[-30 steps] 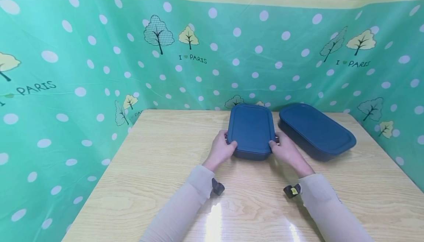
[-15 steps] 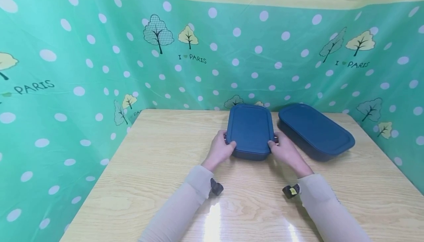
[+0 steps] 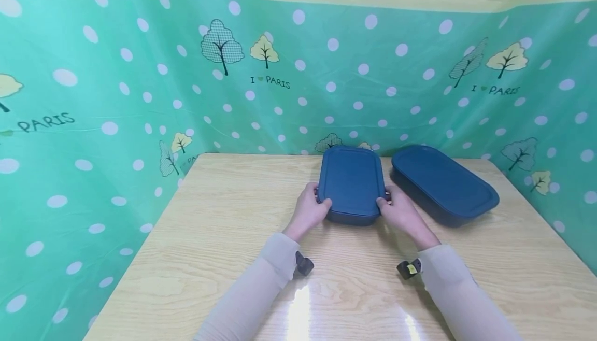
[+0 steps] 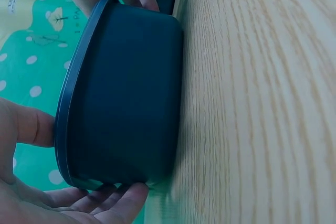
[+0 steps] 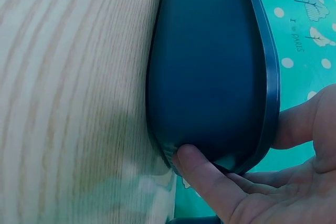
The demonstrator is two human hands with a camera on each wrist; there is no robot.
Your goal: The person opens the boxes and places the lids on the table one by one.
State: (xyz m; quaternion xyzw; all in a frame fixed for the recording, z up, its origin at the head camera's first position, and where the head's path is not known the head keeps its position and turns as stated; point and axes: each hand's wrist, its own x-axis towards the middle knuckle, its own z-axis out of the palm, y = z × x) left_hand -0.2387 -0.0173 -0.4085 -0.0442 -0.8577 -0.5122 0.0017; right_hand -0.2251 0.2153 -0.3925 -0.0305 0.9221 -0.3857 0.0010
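Observation:
A dark blue lidded food container (image 3: 352, 180) rests on the wooden table near its back edge. My left hand (image 3: 310, 207) grips its left side at the near corner, thumb on the lid rim and fingers along the side wall. At the opposite corner my right hand (image 3: 399, 209) grips it the same way. Both wrist views show the smooth near wall of the container (image 4: 123, 93) between the two hands, its base at the tabletop. In the right wrist view the right thumb touches the lid edge and the fingers lie against the side.
A second, longer blue lidded container (image 3: 445, 183) stands at an angle to the right, close to my right hand. Behind the wooden table (image 3: 224, 211) hangs a green dotted curtain (image 3: 280, 71), which also covers the left and right sides.

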